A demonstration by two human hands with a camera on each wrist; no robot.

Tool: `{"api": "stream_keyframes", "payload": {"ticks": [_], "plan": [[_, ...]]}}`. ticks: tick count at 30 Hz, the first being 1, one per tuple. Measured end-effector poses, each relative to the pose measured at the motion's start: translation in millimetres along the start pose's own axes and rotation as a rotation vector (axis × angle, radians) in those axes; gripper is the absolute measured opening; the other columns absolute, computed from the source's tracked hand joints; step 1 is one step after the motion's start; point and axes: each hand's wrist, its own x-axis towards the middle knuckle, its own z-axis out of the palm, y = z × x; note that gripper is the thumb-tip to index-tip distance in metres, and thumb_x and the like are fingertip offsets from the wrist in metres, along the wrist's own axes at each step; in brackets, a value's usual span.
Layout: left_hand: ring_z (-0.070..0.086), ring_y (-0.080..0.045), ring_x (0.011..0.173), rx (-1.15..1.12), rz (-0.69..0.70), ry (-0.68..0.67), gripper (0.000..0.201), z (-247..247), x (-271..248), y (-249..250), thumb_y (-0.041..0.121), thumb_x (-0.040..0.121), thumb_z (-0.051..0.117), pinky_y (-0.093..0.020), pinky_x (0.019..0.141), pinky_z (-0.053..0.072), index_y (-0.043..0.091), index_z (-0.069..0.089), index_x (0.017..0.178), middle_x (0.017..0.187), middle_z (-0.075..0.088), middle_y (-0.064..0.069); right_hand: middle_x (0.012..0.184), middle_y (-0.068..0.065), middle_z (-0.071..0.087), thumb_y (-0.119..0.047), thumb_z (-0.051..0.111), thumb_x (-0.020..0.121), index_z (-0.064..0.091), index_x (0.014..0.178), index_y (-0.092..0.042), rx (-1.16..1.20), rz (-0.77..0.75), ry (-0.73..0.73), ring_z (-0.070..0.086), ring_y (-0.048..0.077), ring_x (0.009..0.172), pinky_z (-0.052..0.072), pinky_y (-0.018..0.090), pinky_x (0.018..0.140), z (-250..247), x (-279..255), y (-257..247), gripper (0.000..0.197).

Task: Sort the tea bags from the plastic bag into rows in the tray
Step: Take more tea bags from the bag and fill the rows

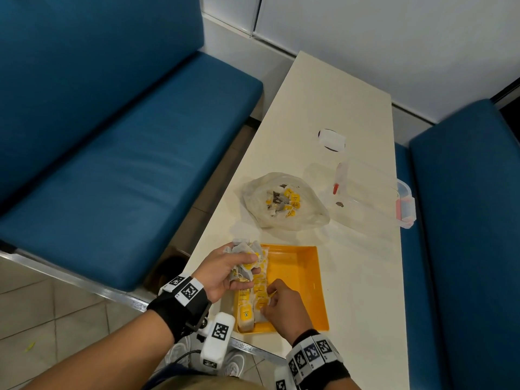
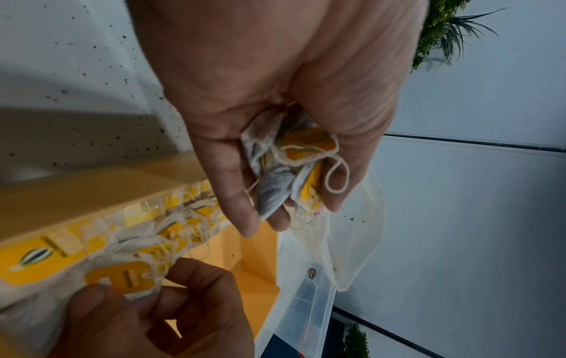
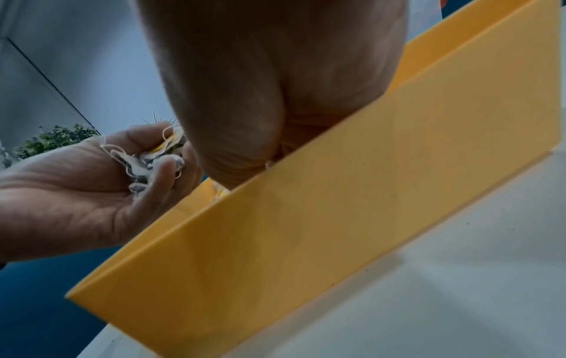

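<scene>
Hard to get an exact count of anything small here. The left hand (image 1: 225,267) is curled round a bunch of tea bags (image 1: 244,257), held just above the tray's left edge. From the left wrist view I can make out maybe 3 or 4 bags with 2 yellow tags showing, strings all tangled, but the fingers cover the rest, so no firm number.

The right hand (image 1: 284,308) is down inside the yellow tray (image 1: 306,277), fingers bent, pinching 1 tea bag (image 2: 122,278) by its yellow tag at the near end of the rows. The right wrist view is no help: the palm and the tray's outer wall block the fingertips completely.

In the tray, the rows of tea bags (image 1: 254,294) sit along the left side. Looks like 2 rows, but both hands cover parts of them, so I can't count the bags. The right half of the tray floor is bare orange.

Beyond the tray on the white table (image 1: 351,277) sits 1 plastic bag (image 1: 284,201), open, with a pile of tea bags inside; I see about 5 yellow tags, the rest is a jumble. To its right is 1 clear plastic box (image 1: 374,192) with red clips, hanging slightly past the table edge. Further back there's 1 small white thing (image 1: 332,139) with a dark rim; can't tell what it is.

2 blue benches, 1 on each side of the table, both cut off by the frame.
</scene>
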Motion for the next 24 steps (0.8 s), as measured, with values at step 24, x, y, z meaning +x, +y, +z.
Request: {"api": "stream_keyframes", "payload": {"ticks": [24], "plan": [[0.07, -0.027, 0.101, 0.013, -0.029, -0.162, 0.048, -1, -3, 6, -0.003, 0.081, 0.074, -0.048, 0.089, 0.056, 0.016, 0.061, 0.124, 0.111, 0.072, -0.014, 0.098, -0.007, 0.058, -0.015, 0.077, 0.078, 0.071, 0.102, -0.027, 0.31, -0.456, 0.109, 0.063, 0.011, 0.085, 0.048, 0.016, 0.065, -64, -4, -69, 0.027]]}}
